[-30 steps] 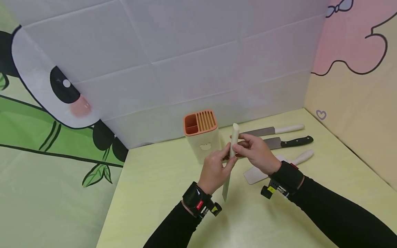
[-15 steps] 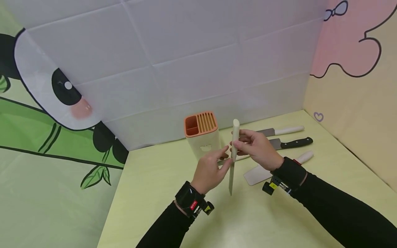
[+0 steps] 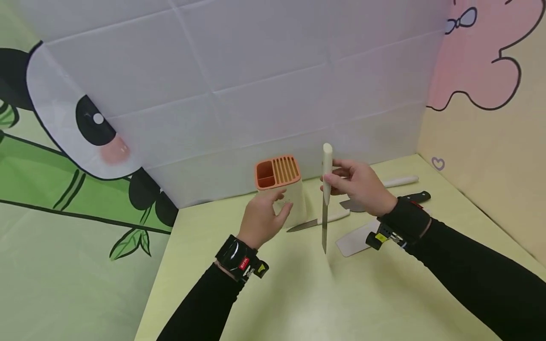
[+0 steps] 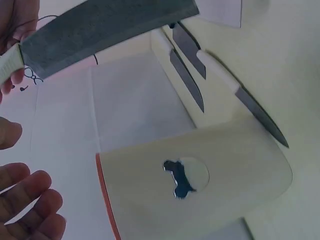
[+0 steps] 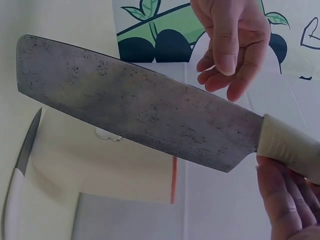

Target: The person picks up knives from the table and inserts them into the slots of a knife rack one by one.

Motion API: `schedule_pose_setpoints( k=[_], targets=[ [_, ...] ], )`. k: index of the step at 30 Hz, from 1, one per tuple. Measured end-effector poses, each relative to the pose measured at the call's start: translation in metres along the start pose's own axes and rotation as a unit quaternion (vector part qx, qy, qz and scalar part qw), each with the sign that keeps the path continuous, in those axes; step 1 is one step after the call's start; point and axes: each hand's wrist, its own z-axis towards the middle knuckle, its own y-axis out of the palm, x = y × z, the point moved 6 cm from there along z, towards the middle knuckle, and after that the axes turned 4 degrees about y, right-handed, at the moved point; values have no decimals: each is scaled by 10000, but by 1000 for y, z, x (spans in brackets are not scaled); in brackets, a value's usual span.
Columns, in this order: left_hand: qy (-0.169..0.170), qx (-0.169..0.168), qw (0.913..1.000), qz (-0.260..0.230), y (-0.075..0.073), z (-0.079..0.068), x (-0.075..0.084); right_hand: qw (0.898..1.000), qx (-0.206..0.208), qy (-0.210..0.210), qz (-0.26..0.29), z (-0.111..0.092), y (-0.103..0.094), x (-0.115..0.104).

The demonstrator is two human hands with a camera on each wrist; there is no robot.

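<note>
Head view: right of the knife block point(image 3: 296, 198), the knife point(image 3: 325, 213) is gripped point-down by the right hand point(image 3: 360, 183). Left wrist: near the block, nothing is held by the loosely spread left hand point(image 4: 27, 197). Right wrist: the blade point(image 5: 142, 106) is best held clear of it.

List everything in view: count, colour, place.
Broad metal knife: 1, grey/cream, held tip-down, centre
Boxy slotted knife holder: 1, cream/orange, centre back
Slim pointed knife: 1, grey/white, before holder
White-handled knife: 1, grey/white, back right
Black-handled knife: 1, grey/black, just nearer
Flat rectangular blade: 1, pale, right of centre
Smooth table: 1, pale yellow, underneath
Printed sheeting: count unclear, multicoloured, back and sides
Left hand: 1, near holder
Right hand: 1, gripping broad knife
Sleeves: 2, black, forearms
Camera wristbands: 2, black, wrists
</note>
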Motion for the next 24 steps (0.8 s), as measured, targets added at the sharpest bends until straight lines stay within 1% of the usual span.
schedule_pose_setpoints(
  k=[2,5,8,12,18,21,24],
  targets=[
    [-70,-23,9998,207,-4,3,-11,9998,14,-160,-89,6,-2,-11],
    [-261,-155,9982,514,-6,8,-30,9990,50,-387,-217,19,-5,-29],
    [-487,-363,9951,775,-4,13,-47,9981,87,-516,-315,32,-7,-44],
    [-745,-634,9898,1037,3,19,-65,9974,90,-612,-381,49,-5,-61],
    [-977,-1086,9831,1106,16,28,-84,9955,94,-767,-551,71,3,-78],
    [-1027,-1273,9809,1055,21,34,-90,9958,133,-780,-456,82,5,-83],
    [-1066,-1378,9796,1001,24,39,-92,9957,180,-811,-411,92,7,-86]
  ],
)
